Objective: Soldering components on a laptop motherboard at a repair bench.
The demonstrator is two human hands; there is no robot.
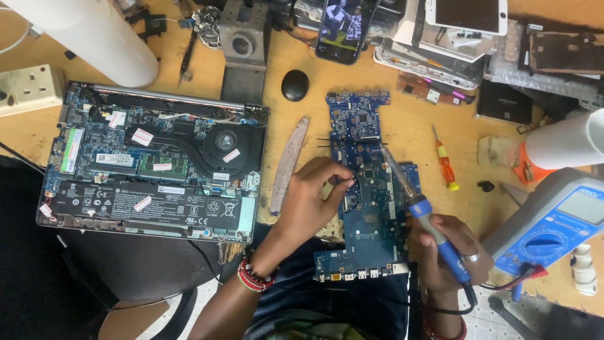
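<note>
Blue circuit board, blue-handled soldering iron over it, orange-yellow screwdriver right of board, red-beaded bracelet, blue-grey multimeter.

Surface: a wooden workbench carried everything.
Left: an opened laptop lay base-up beside a white socket block.
Centre: a blue circuit board lay flat, overhanging the front edge.
Right: an orange screwdriver and a blue multimeter rested nearby.
Rear: a phone was propped.
</note>
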